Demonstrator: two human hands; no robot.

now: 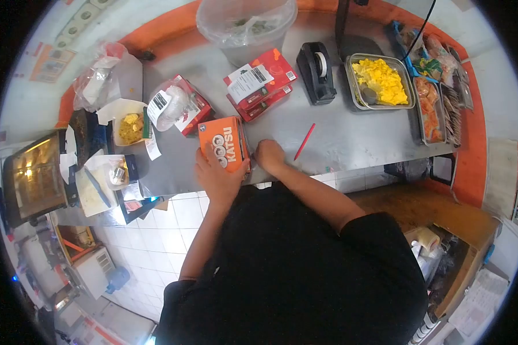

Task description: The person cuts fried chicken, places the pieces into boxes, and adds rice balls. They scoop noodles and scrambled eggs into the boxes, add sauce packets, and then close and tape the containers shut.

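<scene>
An orange cardboard food box (221,138) printed "KATSU" lies near the counter's front edge. My left hand (217,177) grips its near end, fingers on the left side and thumb on the right. Just right of the box, my right hand (269,155) rests closed with its fingers curled in; whatever it may hold is hidden. A red pen (304,142) lies to the right of that hand. Behind the orange box are red boxes (273,68) with a white printed label on top, and another red box (201,118) beside a white plastic-wrapped bundle (172,109).
A black tape dispenser (313,80) stands on the metal counter (351,135), left of a tray of yellow food (357,102). Farther right is a container of orange shreds (429,112). A clear bucket (247,43) stands behind. At left sit open food boxes (120,141) and a knife (98,188).
</scene>
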